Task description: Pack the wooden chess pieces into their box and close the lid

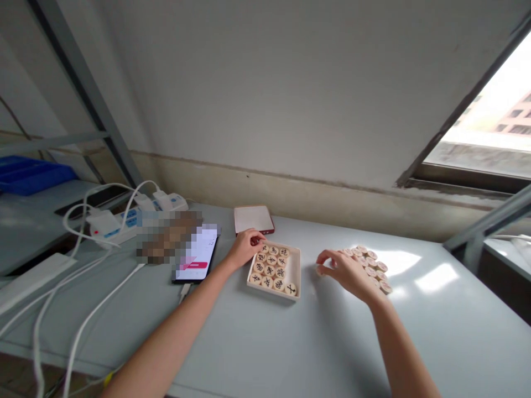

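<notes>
A shallow cream box (293, 272) sits on the table, with several round wooden Chinese chess pieces (270, 271) in rows inside it, black characters facing up. A strip along its right side is bare. My left hand (245, 247) is at the box's far left corner, its fingers curled over the rim. Right of the box, my right hand (346, 271) pinches a chess piece (319, 270) between thumb and fingers, low over the tabletop. Beside and partly behind that hand lies a cluster of chess pieces (375, 266) with reddish characters.
Behind the box lies its open lid (253, 219), red on the outside. To the left are a lit phone (199, 254), a power strip (133, 218) with plugs and several white cables (89, 326). A wall backs the table; metal frame bars stand at both sides.
</notes>
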`<state>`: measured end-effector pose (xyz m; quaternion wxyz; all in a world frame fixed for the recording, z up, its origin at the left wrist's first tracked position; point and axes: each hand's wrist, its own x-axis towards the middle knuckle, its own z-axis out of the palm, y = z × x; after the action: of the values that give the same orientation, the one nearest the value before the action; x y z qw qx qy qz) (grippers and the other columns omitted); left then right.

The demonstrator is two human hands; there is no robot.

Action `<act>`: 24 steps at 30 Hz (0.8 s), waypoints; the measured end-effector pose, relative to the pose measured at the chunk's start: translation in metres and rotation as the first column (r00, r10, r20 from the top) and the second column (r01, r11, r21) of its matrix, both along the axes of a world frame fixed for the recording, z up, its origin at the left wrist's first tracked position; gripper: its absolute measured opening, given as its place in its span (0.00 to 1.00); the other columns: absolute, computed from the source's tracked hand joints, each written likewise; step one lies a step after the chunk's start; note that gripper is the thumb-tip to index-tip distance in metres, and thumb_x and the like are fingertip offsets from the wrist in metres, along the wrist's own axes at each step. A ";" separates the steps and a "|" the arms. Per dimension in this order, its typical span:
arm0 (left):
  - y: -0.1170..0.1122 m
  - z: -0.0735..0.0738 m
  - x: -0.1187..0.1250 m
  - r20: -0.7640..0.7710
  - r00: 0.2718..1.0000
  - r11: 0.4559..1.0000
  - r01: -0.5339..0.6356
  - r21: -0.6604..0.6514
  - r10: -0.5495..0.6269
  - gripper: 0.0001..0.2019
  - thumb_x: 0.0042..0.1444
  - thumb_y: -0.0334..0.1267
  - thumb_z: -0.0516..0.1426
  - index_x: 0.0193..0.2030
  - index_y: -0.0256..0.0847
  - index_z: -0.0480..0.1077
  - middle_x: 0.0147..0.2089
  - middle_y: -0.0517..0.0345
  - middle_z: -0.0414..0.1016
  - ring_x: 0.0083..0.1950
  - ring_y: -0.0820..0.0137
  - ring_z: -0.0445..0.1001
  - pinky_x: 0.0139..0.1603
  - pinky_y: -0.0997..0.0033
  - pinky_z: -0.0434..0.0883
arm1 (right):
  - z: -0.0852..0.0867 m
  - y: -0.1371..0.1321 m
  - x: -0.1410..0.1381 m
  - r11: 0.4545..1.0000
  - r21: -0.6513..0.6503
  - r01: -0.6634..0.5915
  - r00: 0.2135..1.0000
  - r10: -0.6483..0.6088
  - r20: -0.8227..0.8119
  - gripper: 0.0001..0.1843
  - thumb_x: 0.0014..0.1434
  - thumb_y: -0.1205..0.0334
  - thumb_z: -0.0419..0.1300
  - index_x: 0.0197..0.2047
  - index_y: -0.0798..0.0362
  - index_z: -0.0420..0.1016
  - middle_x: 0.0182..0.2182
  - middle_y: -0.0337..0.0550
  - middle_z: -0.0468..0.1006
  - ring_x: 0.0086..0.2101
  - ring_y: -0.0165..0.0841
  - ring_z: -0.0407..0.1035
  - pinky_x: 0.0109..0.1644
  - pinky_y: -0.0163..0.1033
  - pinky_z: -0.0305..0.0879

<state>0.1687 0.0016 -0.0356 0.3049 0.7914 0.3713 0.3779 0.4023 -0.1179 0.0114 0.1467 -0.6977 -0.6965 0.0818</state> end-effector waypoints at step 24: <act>-0.001 0.001 0.001 0.002 1.000 1.000 0.005 0.005 -0.005 0.07 0.43 0.27 0.52 0.28 0.35 0.70 0.31 0.56 0.71 0.31 0.74 0.69 0.32 0.76 0.66 | 0.003 -0.008 -0.066 0.932 -0.004 -0.362 0.929 0.361 0.081 0.07 0.49 0.55 0.59 0.30 0.48 0.72 0.37 0.41 0.70 0.42 0.35 0.60 0.40 0.40 0.52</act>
<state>0.1695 0.0010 -0.0346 0.3044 0.7927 0.3680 0.3789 0.3359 -0.1254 0.0146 0.1049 -0.5594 -0.8187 0.0754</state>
